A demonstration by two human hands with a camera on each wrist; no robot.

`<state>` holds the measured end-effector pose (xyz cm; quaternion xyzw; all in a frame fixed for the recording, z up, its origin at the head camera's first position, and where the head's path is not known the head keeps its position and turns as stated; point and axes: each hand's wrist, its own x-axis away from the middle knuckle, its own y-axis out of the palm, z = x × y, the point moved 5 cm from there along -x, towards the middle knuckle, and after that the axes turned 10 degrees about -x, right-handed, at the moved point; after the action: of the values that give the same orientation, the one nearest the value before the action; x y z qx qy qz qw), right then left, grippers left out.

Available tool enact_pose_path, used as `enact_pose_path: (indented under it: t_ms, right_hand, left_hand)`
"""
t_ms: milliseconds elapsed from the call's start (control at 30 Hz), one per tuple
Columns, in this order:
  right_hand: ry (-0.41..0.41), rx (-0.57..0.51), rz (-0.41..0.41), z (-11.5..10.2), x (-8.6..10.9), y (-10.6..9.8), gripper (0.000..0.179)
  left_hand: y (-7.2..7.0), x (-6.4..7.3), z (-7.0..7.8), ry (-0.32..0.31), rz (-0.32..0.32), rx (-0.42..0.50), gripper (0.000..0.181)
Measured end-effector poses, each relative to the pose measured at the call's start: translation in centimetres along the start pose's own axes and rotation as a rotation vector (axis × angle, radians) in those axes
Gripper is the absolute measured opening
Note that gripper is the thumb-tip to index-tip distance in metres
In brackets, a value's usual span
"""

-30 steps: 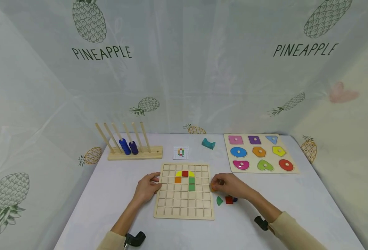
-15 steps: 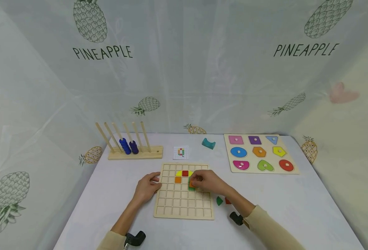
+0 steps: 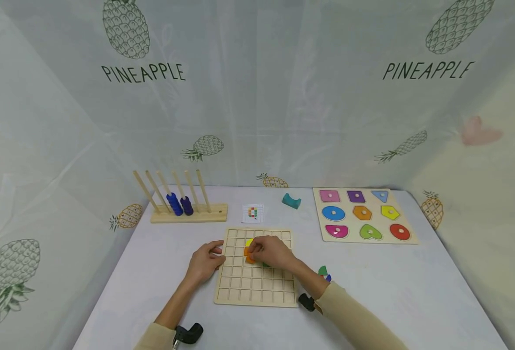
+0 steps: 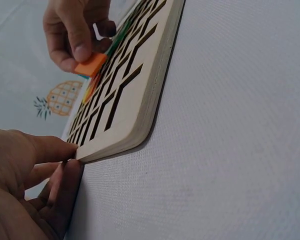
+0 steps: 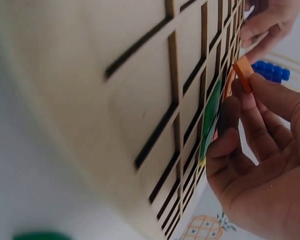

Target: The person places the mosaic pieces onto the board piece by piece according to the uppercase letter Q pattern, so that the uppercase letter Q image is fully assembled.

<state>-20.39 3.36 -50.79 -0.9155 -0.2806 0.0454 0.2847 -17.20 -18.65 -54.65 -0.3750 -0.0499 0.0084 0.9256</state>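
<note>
Over the left part of the wooden grid board, my right hand pinches an orange square tile between thumb and fingertips. The tile is tilted just above the grid, near another orange tile that lies in a square. A yellow quarter-round piece shows above that one. Green pieces in the grid are partly hidden behind the right hand. My left hand rests its fingertips against the board's left edge, as the left wrist view also shows.
A loose green piece and a blue one lie by the right forearm. Behind the board are a peg stand with blue beads, a pattern card, a teal curved block and a shape puzzle.
My right hand has carried the orange tile leftward from beside the board, across the grid. The loose green piece has shifted away and to the right. The left hand stays put.
</note>
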Motion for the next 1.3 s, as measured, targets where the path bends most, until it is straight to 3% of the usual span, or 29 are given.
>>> enact_pose_path:
  t_ms: [400, 667, 1300]
  right_hand:
    - [-0.009, 0.128, -0.004, -0.8, -0.3, 1.1, 0.004]
    - [-0.058, 0.187, -0.031, -0.8, -0.5, 1.4, 0.005]
    - [-0.078, 0.21, -0.042, -0.6, -0.7, 1.6, 0.006]
  left_hand:
    - [-0.1, 0.0, 0.0, 0.003, 0.002, 0.002, 0.049]
    - [-0.1, 0.0, 0.0, -0.001, -0.01, 0.021, 0.049]
    - [-0.1, 0.1, 0.1, -0.002, -0.014, 0.017, 0.049]
